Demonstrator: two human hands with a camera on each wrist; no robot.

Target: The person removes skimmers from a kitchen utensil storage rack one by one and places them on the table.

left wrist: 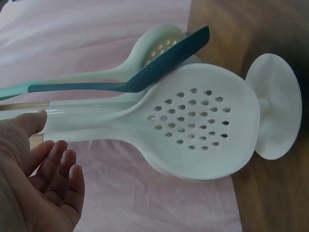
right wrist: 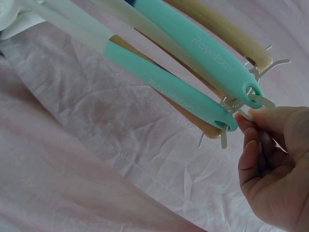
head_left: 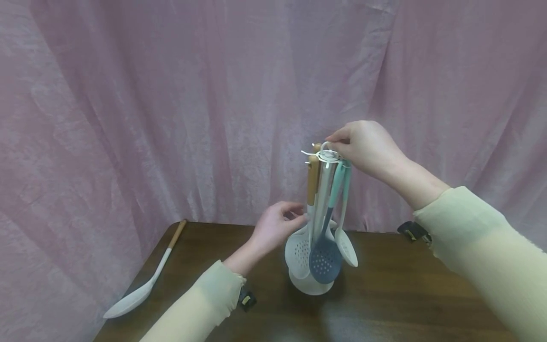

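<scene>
Sleeves (head_left: pixel 483 247) of pale yellow fill the near edge, over a dark table (head_left: pixel 406 304) before a pink curtain (head_left: pixel 171 95). Mid-table stands a white rack (head_left: pixel 328 156) hung with utensils: a white skimmer (left wrist: pixel 193 125), a blue skimmer (head_left: pixel 325 259) and teal-handled ones (right wrist: pixel 193 94). Right hand (head_left: pixel 363 147) pinches the rack's top ring. Left hand (head_left: pixel 275 225) is relaxed, fingers loose, beside the white skimmer's handle, grasping nothing. A white spoon (head_left: pixel 143 285) lies at the table's left edge.
</scene>
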